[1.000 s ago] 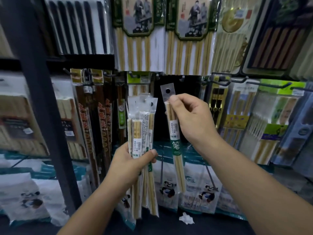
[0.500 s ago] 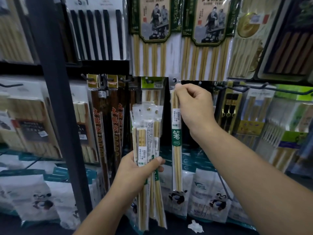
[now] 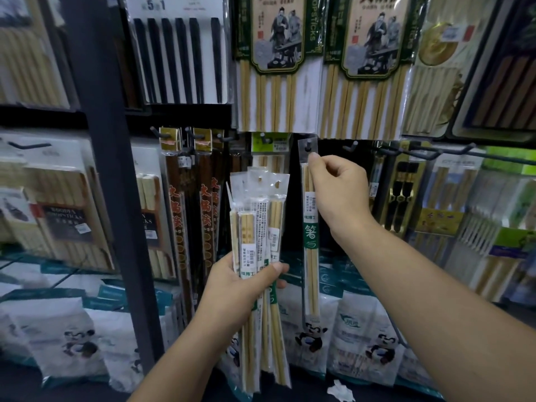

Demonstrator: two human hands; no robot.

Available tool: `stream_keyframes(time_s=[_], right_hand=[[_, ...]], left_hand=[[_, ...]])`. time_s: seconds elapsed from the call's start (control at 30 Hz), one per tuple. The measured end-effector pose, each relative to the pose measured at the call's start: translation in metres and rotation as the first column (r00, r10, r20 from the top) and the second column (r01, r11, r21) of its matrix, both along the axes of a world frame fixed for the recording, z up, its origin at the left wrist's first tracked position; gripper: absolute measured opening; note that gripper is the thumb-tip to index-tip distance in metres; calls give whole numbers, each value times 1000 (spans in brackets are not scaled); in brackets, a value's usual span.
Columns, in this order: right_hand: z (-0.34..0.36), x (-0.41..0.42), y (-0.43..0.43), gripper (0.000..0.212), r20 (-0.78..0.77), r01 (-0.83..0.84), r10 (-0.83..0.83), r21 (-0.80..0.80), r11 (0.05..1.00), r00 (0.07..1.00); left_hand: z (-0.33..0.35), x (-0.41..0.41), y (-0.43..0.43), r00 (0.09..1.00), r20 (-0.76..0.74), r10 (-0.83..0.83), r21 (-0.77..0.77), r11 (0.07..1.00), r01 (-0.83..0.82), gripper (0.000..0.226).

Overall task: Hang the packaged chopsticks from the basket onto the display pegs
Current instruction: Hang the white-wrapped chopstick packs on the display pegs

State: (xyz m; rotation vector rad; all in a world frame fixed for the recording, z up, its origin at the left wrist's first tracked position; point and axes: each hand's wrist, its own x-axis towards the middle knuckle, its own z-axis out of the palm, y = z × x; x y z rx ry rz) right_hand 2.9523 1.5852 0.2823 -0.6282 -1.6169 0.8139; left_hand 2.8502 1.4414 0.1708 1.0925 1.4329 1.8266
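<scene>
The clear-sleeved bamboo chopstick pack [image 3: 311, 227], seemingly light and slippery, hung at the black metal peg [image 3: 309, 144], right hand [image 3: 339, 192] fingers pinching its floppy header (the sensible hold), left hand [image 3: 240, 288] gripping spare packs [image 3: 261, 216] below that peg.

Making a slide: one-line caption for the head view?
The right hand hangs a chopstick pack on a peg; the left hand grips spare packs.

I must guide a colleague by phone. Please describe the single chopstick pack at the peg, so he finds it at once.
Find the two big green-framed chopstick cards up top. Below the gap between them, the right hand pinches a chopstick pack at a peg. Only this slim, clear, green-banded sleeve is single, not bundled.
</scene>
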Motion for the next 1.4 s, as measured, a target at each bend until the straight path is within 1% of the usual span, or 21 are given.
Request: stream_keyframes(time_s=[0.17,0.27,0.3,0.37,0.43,0.5,0.6,0.73,0.83,0.9,1.0,1.07,1.13,1.2,1.27,1.4], right_hand=[[-9,1,2,28,-12,39,-39,-26,999,999],[-17,9,-10,24,-38,69,-68,12,998,997],[-20,11,-16,25,-37,42,-41,28,999,998],[-25,14,-29,28,-11,-66,67,38,997,998],[-29,14,-40,24,31,-141,140,38,989,990],[-30,13,-46,17,43,-157,155,30,987,987],[-26,12,-47,19,8,-165,165,-1,986,986],[-17,10,-44,25,-36,-126,126,25,992,991],[-4,11,-37,26,-108,-78,81,34,996,991],[3,11,-33,27,-139,-53,55,23,998,989],[10,8,-28,27,-136,-27,30,22,999,990],[13,6,-25,28,-136,-19,21,18,1000,990],[15,4,-23,28,-139,-10,12,14,1000,990],[16,2,-21,28,-136,2,0,15,1000,991],[14,1,-17,28,-120,21,-19,13,1000,993],[8,2,-9,30,-72,61,-62,-10,998,996]], left_hand=[[3,2,1,999,39,-27,28,999,26,22],[4,1,1,998,47,-35,42,999,33,24],[4,1,1,998,54,-35,46,998,33,25],[5,1,1,997,71,-29,54,998,25,25],[6,1,1,997,70,-22,59,998,18,27],[7,1,1,998,57,-24,55,998,21,28],[7,2,-1,998,45,-32,61,998,29,28],[8,3,-1,1000,-8,16,54,998,-16,30],[8,-1,-1,997,-4,76,30,997,-76,11],[8,-4,-2,997,-33,63,16,998,-62,11],[8,-4,-5,1000,-16,25,-2,1000,-25,14],[7,-5,-5,999,-40,31,-16,999,-32,18],[6,-5,-4,997,-63,48,-30,998,-50,15],[7,-4,-4,997,-37,61,-23,998,-62,10],[7,-3,-3,997,3,71,-9,997,-71,16],[6,-5,-2,996,-6,84,-8,996,-84,15]])
